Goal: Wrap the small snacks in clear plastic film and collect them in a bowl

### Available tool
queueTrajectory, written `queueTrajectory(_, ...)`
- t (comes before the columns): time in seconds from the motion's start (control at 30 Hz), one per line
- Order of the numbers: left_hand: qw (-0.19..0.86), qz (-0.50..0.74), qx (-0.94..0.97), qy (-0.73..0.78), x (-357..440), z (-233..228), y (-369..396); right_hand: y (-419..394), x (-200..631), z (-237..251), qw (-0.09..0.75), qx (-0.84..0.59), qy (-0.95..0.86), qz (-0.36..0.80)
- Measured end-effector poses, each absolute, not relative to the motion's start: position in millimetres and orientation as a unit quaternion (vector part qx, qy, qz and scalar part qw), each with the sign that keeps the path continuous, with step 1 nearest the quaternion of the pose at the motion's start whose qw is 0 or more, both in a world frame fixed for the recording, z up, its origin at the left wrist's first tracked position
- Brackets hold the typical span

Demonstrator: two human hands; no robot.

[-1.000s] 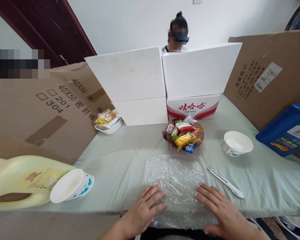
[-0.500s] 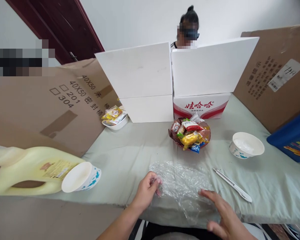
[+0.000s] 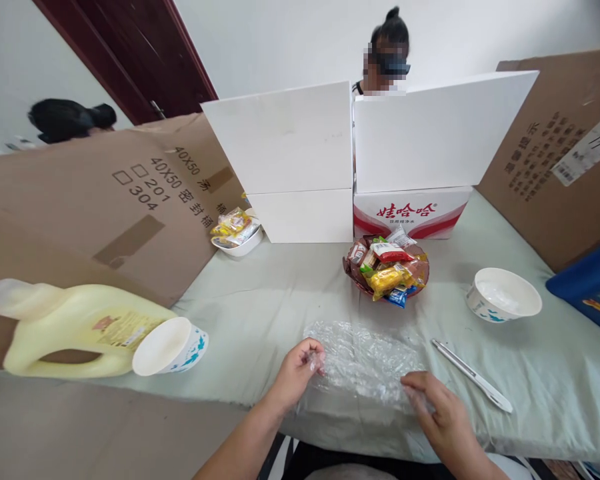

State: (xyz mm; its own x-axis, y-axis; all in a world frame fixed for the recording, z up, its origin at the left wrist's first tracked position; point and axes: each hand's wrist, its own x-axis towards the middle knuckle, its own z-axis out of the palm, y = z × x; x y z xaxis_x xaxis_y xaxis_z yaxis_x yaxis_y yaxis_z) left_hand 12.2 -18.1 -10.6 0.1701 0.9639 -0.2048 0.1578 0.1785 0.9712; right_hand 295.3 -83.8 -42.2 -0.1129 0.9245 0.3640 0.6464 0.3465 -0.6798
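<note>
Snack dish (image 3: 387, 273), white bowl (image 3: 503, 303), pen (image 3: 473, 375), yellow jug (image 3: 80, 330).

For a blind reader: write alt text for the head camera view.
Two bare hands, left hand and right hand, pinch the edges of a crinkled clear plastic sheet on a pale green tablecloth. Beyond it stand a snack bowl, a white pen and an empty paper bowl.

A white wall (image 3: 290, 40) and dark red door (image 3: 145, 60) stand behind the cloth-covered table (image 3: 260, 300).
</note>
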Motion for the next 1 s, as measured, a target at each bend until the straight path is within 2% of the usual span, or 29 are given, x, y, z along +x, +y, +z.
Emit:
queueTrajectory(0.13, 0.592, 0.387, 0.483, 0.516, 8.7, -7.5, -15.3, -73.6, 297.3, -47.2, 0.353, -0.655, -0.611, 0.272)
queueTrajectory(0.27, 0.575, 0.435, 0.427, 0.547, 10.9, -13.8, -11.4, -63.7, 297.1, -47.5, 0.338, -0.688, -0.597, 0.235)
queueTrajectory(0.5, 0.438, 0.459, 0.465, 0.618, 6.6, -39.0, -3.4, -55.7, 300.0, -59.2, 0.281, -0.721, -0.617, 0.143)
queueTrajectory(0.63, 0.344, 0.393, 0.531, 0.668, 2.8, -41.7, -1.3, -52.3, 300.1, -61.3, 0.248, -0.733, -0.625, 0.105)
queueTrajectory(0.8, 0.132, 0.220, 0.631, 0.732, 3.6, -42.7, -1.7, -48.5, 298.2, -56.7, 0.186, -0.743, -0.641, 0.048)
queueTrajectory(1.0, 0.030, 0.159, 0.671, 0.724, 4.6, -54.5, -2.0, -48.6, 298.4, -56.0, 0.166, -0.737, -0.655, -0.018)
